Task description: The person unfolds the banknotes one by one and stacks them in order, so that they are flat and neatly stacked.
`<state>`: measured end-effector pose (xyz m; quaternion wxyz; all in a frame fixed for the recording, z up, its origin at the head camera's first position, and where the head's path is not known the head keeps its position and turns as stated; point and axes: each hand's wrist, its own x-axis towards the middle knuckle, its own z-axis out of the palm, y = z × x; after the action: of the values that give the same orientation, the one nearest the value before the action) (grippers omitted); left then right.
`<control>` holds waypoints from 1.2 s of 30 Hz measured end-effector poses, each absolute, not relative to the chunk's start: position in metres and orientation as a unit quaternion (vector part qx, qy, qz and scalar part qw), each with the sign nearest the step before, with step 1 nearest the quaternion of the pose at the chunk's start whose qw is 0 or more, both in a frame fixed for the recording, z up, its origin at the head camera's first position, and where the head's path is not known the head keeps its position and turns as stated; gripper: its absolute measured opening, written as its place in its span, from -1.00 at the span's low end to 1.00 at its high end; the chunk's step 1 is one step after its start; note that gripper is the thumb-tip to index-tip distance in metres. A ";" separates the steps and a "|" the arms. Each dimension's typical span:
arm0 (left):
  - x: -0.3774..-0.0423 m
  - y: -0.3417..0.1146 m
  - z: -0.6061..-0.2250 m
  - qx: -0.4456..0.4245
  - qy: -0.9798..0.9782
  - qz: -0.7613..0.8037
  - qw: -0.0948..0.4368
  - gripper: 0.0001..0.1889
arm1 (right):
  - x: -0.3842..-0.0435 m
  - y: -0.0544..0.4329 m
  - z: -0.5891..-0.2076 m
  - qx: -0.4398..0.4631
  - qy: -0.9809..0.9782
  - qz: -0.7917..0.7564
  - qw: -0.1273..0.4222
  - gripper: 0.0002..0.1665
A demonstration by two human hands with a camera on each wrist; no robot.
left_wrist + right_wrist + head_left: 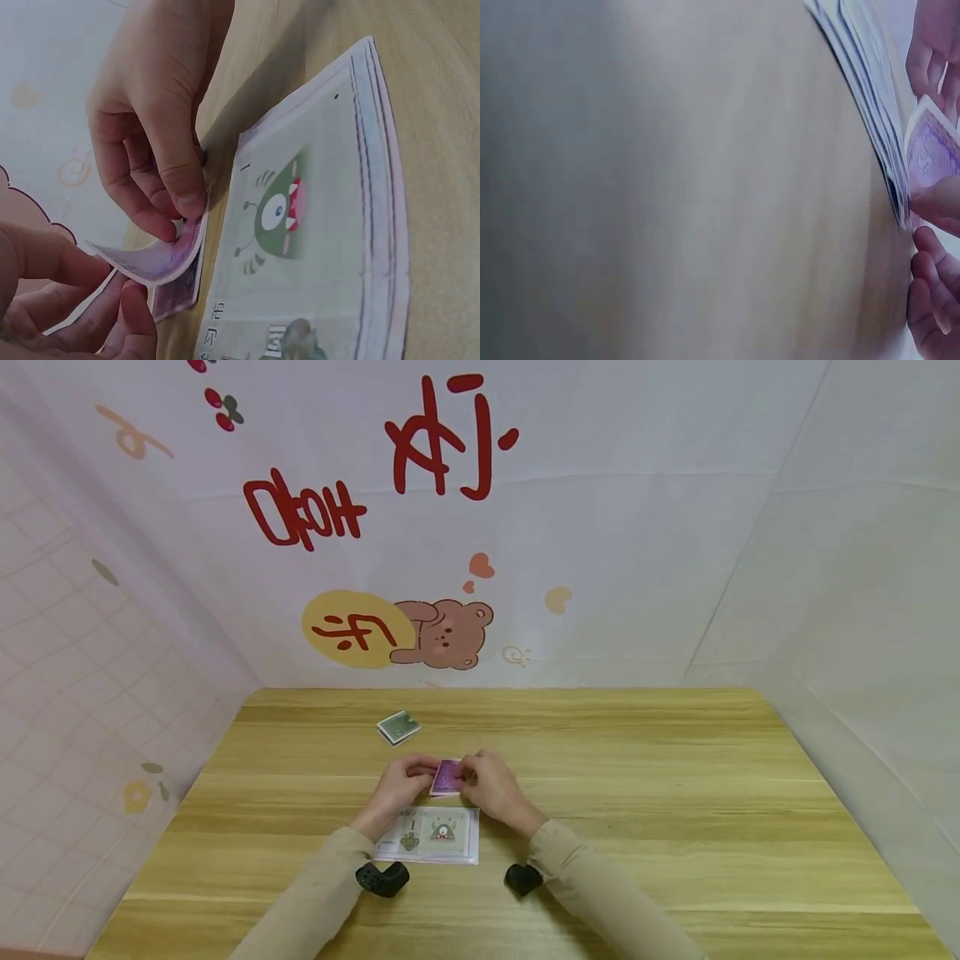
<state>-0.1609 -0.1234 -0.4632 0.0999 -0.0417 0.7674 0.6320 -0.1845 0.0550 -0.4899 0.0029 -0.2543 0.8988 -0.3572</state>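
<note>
Both hands meet over a small purple printed paper card (446,778) with a white border. My left hand (401,785) holds its left side between thumb and fingers. From the right, my right hand (489,783) pinches the other side with thumb and forefinger. In the left wrist view the top layer of the purple card (161,259) bends upward in a curve, and a second purple layer shows beneath it. Close in front lies a stack of larger pale sheets (429,837) with cartoon monster drawings, partly behind the left wrist in the head view.
A small green printed card (398,727) with white edges lies behind the hands, to the left. The wooden table (675,810) extends widely to the right. A white cloth wall (600,527) with red lettering and a bear picture stands behind it; cloth also hangs at both sides.
</note>
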 end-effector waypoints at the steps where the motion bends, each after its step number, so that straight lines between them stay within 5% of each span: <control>1: -0.161 -0.123 -0.464 -0.039 0.767 0.633 0.100 -0.70 | -0.183 0.053 -0.490 -0.258 0.895 -0.365 0.005 -0.83; 21: -0.158 -0.116 -0.464 0.023 0.708 0.696 0.118 -0.62 | -0.169 0.045 -0.484 -0.196 0.809 -0.554 -0.017 -0.86; 36: -0.156 -0.132 -0.471 -0.053 0.779 0.622 0.054 -0.60 | -0.173 0.069 -0.478 -0.145 0.781 -0.600 -0.096 -0.77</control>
<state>-0.1557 -0.1318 -0.4711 0.0544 -0.0534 0.7789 0.6224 -0.1729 0.0691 -0.4779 -0.0956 -0.1446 0.7811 -0.5999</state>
